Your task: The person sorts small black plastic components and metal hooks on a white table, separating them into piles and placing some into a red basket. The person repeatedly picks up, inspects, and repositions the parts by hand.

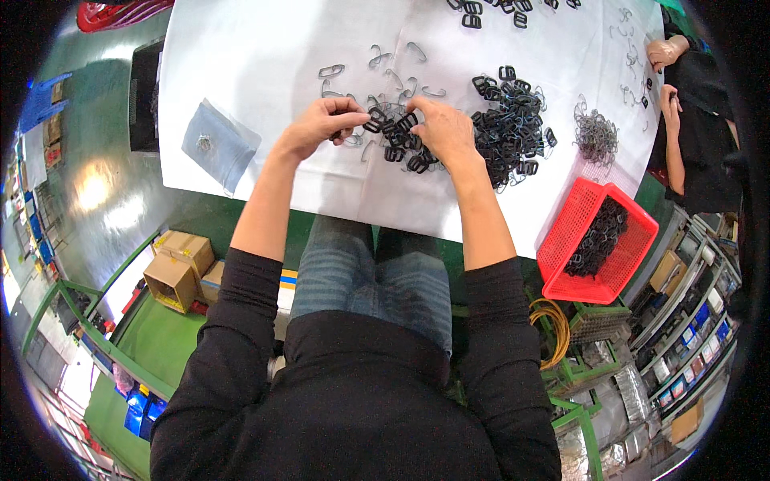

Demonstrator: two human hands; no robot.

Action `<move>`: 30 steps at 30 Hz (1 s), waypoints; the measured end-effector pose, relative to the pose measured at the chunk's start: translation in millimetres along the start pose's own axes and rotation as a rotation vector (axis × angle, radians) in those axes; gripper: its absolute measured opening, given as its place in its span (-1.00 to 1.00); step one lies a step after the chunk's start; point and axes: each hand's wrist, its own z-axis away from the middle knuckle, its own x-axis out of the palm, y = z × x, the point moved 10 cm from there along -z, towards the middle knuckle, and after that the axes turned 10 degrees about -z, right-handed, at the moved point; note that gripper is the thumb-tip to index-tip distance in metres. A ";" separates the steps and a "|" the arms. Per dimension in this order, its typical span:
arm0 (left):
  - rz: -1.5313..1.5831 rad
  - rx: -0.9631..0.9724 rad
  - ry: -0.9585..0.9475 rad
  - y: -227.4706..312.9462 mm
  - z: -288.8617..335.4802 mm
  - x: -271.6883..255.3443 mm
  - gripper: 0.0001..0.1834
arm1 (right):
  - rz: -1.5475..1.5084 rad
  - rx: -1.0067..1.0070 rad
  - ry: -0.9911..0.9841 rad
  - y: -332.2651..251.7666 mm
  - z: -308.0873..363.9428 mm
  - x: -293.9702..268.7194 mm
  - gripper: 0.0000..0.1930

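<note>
My left hand (328, 126) is closed in a pinch, with a small black plastic buckle (374, 121) at its fingertips. Facing it, my right hand (443, 128) has thumb and forefinger curled about another black buckle (408, 121). Beneath and between the hands lies a small heap of black buckles (394, 152). Bent wire hooks (378, 59) are scattered just beyond my fingers. Right of my right hand spreads a larger pile of black buckles (507, 132), mixed with wire pieces. The fingers partly hide what they grip.
A red plastic basket (559, 240) of black parts stands at the white table's (241, 48) right front edge. Behind it is a pile of wire hooks (596, 135). A clear plastic bag (218, 148) lies at left. Another person's hands (670, 100) rest at the far right.
</note>
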 end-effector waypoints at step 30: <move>-0.333 -0.001 0.360 -13.2 -14.2 6.4 -0.73 | -2.174 -0.213 -0.223 37.2 75.7 -33.9 -0.76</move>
